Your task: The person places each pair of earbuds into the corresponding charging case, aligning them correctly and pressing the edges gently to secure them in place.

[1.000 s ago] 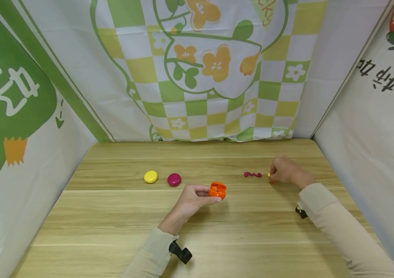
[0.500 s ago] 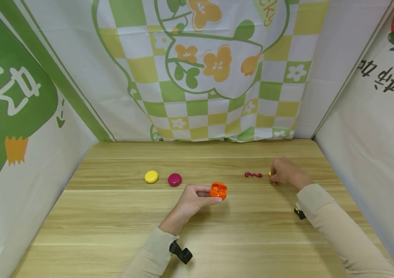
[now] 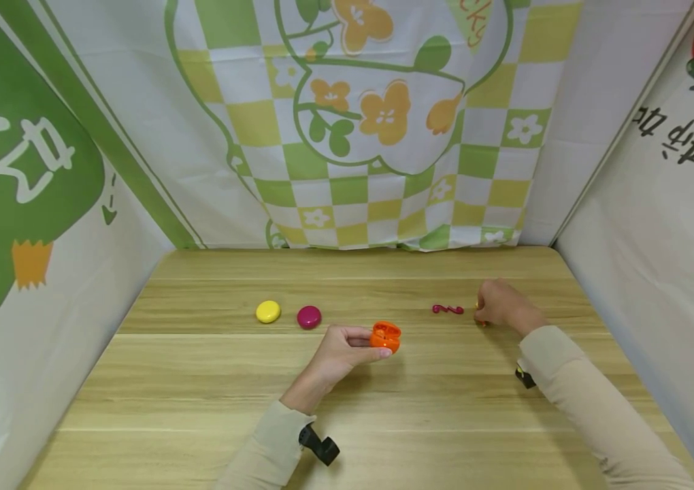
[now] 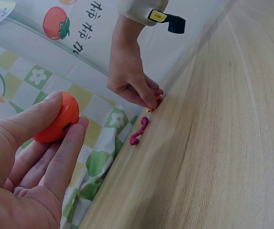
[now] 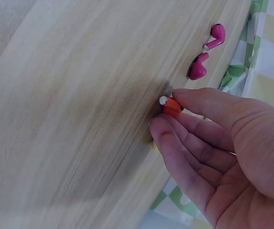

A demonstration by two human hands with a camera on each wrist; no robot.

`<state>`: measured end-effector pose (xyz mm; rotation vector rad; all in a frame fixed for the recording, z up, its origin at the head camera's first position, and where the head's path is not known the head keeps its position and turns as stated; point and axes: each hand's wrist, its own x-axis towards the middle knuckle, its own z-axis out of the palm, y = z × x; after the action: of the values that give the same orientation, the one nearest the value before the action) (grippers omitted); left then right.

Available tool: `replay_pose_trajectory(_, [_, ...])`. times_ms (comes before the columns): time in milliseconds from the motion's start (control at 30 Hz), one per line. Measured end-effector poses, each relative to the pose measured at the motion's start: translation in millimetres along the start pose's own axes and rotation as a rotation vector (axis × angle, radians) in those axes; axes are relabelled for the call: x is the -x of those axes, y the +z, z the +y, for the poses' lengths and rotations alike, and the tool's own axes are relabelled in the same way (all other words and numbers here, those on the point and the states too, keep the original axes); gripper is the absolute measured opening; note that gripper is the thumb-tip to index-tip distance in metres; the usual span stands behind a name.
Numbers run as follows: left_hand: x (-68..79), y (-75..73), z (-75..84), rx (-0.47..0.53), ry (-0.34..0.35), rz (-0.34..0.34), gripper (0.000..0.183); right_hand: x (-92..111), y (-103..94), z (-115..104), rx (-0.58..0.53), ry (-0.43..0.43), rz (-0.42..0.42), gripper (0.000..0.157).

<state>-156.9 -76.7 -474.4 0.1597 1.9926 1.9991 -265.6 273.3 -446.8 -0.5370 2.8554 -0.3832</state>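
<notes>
orange case [image 3: 386, 346]: round, lid raised, in left hand [image 3: 336, 352] | orange earbud [image 5: 172, 108]: pale-tipped, pinched in right hand [image 5: 223, 143]

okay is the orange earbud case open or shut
Open: in the head view, the orange earbud case shows its lid raised and its inside exposed.

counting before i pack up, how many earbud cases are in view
3: the orange case, held open in the left hand; the magenta case on the table, left of it; and the yellow case, farther left. No other shows.
</notes>
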Motion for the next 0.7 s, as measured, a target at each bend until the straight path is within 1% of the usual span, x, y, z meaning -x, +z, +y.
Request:
replay_pose_trajectory(267, [0.6, 0.3, 1.0, 0.005, -0.01, 0.003, 0.03, -0.6, -0.8, -1.5, -0.006, 0.008, -0.012, 0.017])
replay_pose_trajectory(500, [1.2, 0.2, 1.1, 0.003, 0.001, 0.002, 0.03, 1.1, -3.4, -2.8, -0.028, 0.005, -0.019, 0.016])
replay_pose_trajectory(700, [1.5, 1.1, 1.5, 0.002, -0.002, 0.003, 0.031, 3.4, -7.4, -7.2, -0.039, -0.014, -0.002, 0.014])
